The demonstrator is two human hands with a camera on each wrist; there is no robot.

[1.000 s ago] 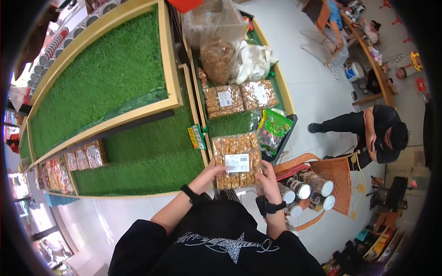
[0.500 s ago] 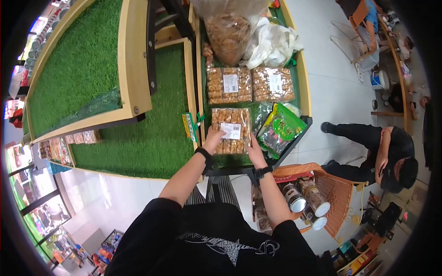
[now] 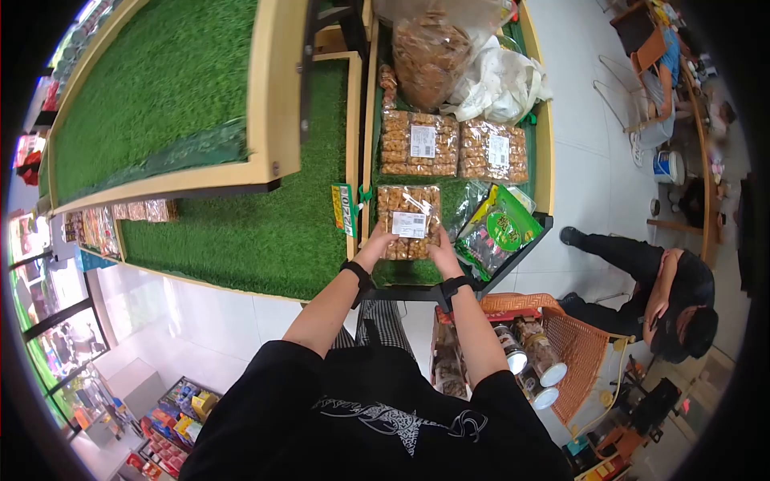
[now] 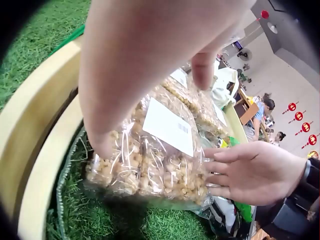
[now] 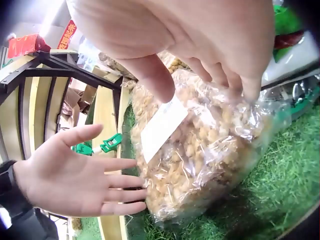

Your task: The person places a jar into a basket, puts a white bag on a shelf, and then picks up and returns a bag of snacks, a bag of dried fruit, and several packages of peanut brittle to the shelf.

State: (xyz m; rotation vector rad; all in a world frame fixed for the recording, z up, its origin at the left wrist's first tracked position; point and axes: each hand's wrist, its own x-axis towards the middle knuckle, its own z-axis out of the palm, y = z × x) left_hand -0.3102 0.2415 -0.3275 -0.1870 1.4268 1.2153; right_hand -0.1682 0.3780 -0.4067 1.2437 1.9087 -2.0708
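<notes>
A clear-wrapped pack of golden-brown snack pieces point(image 3: 407, 200) with a white label lies on the green turf of the bin's near end. At its left side is my left hand point(image 3: 374, 247); the right wrist view shows that hand's fingers point(image 5: 122, 181) straight, tips against the wrapper. My right hand point(image 3: 443, 255) is at the opposite side. Its fingers look extended in the left wrist view, touching the wrapper point(image 4: 165, 172). Beyond lie two similar labelled packs, one on the left point(image 3: 401, 152) and one on the right point(image 3: 475, 152).
A green snack bag point(image 3: 501, 228) leans in the bin's right corner. Behind the packs sit a large clear bag of brown snacks point(image 3: 429, 60) and a white plastic bag point(image 3: 497, 84). A wooden shelf edge point(image 3: 277, 96) rises at left. Jars point(image 3: 541, 353) stand on a wicker chair point(image 3: 589, 365); a person sits nearby.
Both hands have carried the pack forward from near my body and set it down on the turf behind the other packs' near edge. The fingers have straightened from their grip.
</notes>
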